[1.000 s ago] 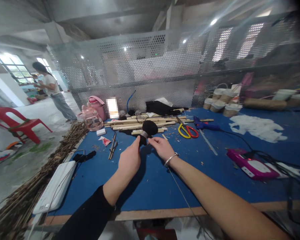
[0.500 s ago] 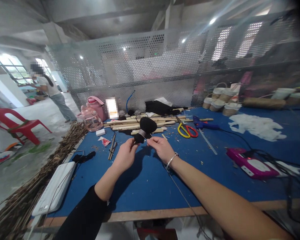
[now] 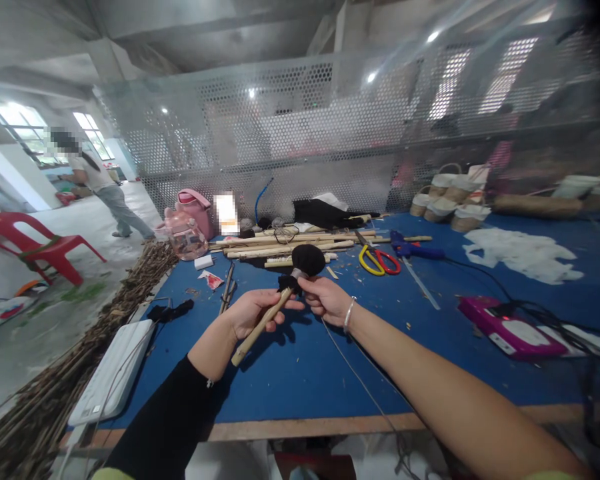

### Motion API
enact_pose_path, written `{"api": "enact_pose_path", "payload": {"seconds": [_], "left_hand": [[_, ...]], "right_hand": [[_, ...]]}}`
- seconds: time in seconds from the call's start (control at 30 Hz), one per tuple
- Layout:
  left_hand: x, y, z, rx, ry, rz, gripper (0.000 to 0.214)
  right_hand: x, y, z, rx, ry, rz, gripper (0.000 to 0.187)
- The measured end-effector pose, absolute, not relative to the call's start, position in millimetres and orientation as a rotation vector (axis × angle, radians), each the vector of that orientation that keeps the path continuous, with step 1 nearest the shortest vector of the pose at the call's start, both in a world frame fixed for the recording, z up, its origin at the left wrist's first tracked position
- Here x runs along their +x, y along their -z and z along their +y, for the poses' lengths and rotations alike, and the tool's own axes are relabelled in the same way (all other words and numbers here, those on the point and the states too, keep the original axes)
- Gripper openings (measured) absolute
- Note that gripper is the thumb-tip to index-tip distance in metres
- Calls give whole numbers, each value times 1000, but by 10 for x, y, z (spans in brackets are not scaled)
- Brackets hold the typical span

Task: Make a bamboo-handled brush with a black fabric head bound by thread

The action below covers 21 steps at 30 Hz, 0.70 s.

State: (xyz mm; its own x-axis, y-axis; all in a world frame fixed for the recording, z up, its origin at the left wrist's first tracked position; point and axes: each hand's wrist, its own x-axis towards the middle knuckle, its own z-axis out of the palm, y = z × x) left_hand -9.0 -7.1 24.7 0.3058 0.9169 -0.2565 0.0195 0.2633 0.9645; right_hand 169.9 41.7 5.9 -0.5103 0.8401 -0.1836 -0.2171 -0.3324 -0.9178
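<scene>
Between my hands is a wooden stick (image 3: 254,339) topped by a round black cloth ball (image 3: 309,259). A grey band (image 3: 297,273) circles the neck below the ball, with gathered black cloth (image 3: 287,283) under it. My left hand (image 3: 245,312) holds the stick from below, thumb and fingers about it, its bare end pointing down toward me. At the neck, my right hand (image 3: 329,300) is closed in a pinch; its fingertips are partly hidden against the cloth. A thin grey cord (image 3: 353,373) runs from beneath my right hand to the table's front edge.
Behind lie several wooden sticks (image 3: 260,253), scissors (image 3: 371,261) with yellow and red handles, and a blue glue gun (image 3: 415,249). A magenta box (image 3: 510,327) with cables sits right, a white power bank (image 3: 111,373) left. White gloves (image 3: 523,255) lie at the back right.
The stick has turned, so its bare end now shows across my left hand. My left fingers have loosened and spread. My right hand has shifted slightly right, up against the neck.
</scene>
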Motion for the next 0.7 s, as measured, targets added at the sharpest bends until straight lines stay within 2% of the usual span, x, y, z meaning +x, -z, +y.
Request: {"api": "enact_pose_path", "payload": {"seconds": [0.13,0.23,0.37,0.43,0.53,0.7], "left_hand": [[28,-187,-87,1534,-1262,1675,30],[153,-163,-179,1970,-1477,1765,40],[287,-59,-235,2226,-1106,1796,55],[295,-11,-212,2159,-983,1818,51],[228,-10,-162,2067,-1005,1782,42],[86,-136,-119,1935,-1220,1737,38]], "right_hand": [[1629,61,475,-1013,-1837,-1118,48],[1594,80,467,-987,-1803,-1122,48],[1584,46,419,-997,-1765,-1134,50],[1586,24,400,-1003,-1742,-1154,50],[1592,-6,384,-988,-1690,-1230,46],[1610,-43,364,-985,-1449,-1328,32]]}}
